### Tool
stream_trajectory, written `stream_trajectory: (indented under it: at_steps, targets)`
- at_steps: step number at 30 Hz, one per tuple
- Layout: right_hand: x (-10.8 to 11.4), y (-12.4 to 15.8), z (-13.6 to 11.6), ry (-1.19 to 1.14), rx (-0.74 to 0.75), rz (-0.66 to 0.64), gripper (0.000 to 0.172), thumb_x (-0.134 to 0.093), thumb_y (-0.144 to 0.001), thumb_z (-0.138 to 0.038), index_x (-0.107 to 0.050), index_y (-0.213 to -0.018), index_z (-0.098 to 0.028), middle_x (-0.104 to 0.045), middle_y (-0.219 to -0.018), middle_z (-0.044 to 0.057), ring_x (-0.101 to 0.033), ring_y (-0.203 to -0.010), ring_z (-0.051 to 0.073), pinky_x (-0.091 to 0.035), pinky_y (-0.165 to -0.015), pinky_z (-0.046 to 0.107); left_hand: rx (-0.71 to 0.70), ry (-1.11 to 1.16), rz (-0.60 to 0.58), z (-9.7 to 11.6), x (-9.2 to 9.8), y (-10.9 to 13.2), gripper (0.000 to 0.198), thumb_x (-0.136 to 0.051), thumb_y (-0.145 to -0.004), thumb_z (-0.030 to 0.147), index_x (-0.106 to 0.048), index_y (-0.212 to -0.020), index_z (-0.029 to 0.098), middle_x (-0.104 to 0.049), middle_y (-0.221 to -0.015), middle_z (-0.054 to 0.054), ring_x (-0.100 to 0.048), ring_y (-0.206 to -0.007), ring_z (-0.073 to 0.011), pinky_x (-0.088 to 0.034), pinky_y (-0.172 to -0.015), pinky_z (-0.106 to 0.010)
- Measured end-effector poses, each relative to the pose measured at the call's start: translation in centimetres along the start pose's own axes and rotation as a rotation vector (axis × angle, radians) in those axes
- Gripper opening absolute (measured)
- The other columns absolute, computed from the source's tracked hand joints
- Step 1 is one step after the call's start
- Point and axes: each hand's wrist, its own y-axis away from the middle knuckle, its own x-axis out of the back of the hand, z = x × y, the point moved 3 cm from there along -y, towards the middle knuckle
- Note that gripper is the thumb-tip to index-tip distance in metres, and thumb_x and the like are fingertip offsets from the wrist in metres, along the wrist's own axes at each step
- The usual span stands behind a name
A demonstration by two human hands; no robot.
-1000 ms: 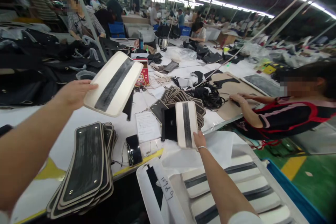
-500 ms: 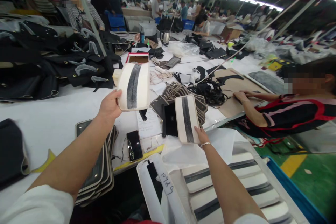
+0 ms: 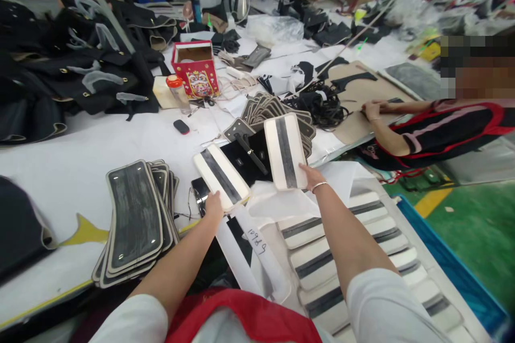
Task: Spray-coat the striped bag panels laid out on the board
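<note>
My left hand grips the near edge of a white rounded panel with a dark stripe, tilted over the table's front edge. A similar striped panel is pinched at its lower right corner by my right hand. Between the two panels lie black pieces with a dark strap across them. A phone is partly covered by the left panel. Behind the right panel, grey panels with pale edges lie fanned out.
Dark grey panels are stacked at left. Several striped panels lie in rows at lower right, beside a blue bin. A red box and orange-capped bottle stand farther back. A co-worker's hands work at right.
My left hand has brought its panel down and to the right, close to the other panel. The view has tilted down, and the red box and bottle behind are uncovered.
</note>
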Motion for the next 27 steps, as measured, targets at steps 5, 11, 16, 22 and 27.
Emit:
stream_trajectory:
  at_steps: [5,11,16,22,27]
  targets:
    - [0.1,1.4,-0.3,-0.021,0.047,-0.062,0.028,-0.051,-0.094,-0.034,-0.060,-0.107,-0.011,-0.067,-0.092,0.005,-0.065,-0.077,0.012,-0.055,-0.074,0.030,-0.160,-0.177,0.111,1.3,2.4,-0.9,0.049,-0.045,-0.087,0.016,-0.036,-0.135,0.016,-0.057,-0.125,-0.014,-0.060,-0.107,-0.0180,-0.047,-0.095,-0.033]
    - [0.8,1.0,-0.7,0.195,0.149,0.069,0.033,-0.049,-0.094,-0.039,-0.059,-0.109,-0.011,-0.065,-0.097,0.006,-0.064,-0.084,0.013,-0.053,-0.079,0.033,-0.474,-0.851,-0.034,3.7,3.6,-1.1,0.064,-0.048,-0.086,0.021,-0.027,-0.146,0.012,-0.033,-0.147,-0.021,-0.044,-0.128,-0.0310,-0.039,-0.104,-0.043]
    - [1.7,1.3,-1.3,0.539,0.282,0.355,0.037,-0.056,-0.088,-0.044,-0.060,-0.105,-0.012,-0.062,-0.107,0.010,-0.059,-0.101,0.019,-0.045,-0.093,0.041,-0.302,-0.695,-0.123,4.4,3.6,-0.9,0.083,-0.060,-0.080,0.033,-0.019,-0.148,0.012,-0.043,-0.140,-0.023,-0.047,-0.125,-0.0337,-0.037,-0.103,-0.044]
    - [-0.3,3.7,-1.2,0.868,0.565,0.478,0.052,-0.046,-0.089,-0.032,-0.040,-0.135,-0.009,-0.034,-0.142,0.023,-0.037,-0.129,0.035,-0.033,-0.104,0.050,-0.257,-0.767,-0.203,3.9,3.2,0.7,0.092,-0.066,-0.075,0.044,-0.019,-0.147,0.009,-0.063,-0.111,-0.025,-0.061,-0.105,-0.0348,-0.042,-0.092,-0.043]
    - [-1.3,3.8,-1.4,1.076,0.772,0.441,0.057,-0.038,-0.090,-0.027,-0.033,-0.144,-0.009,-0.024,-0.150,0.019,-0.037,-0.127,0.039,-0.034,-0.101,0.055,-0.373,-0.851,-0.204,4.4,4.2,1.5,0.086,-0.062,-0.076,0.051,-0.027,-0.143,0.010,-0.067,-0.097,-0.020,-0.064,-0.092,-0.0332,-0.044,-0.085,-0.040]
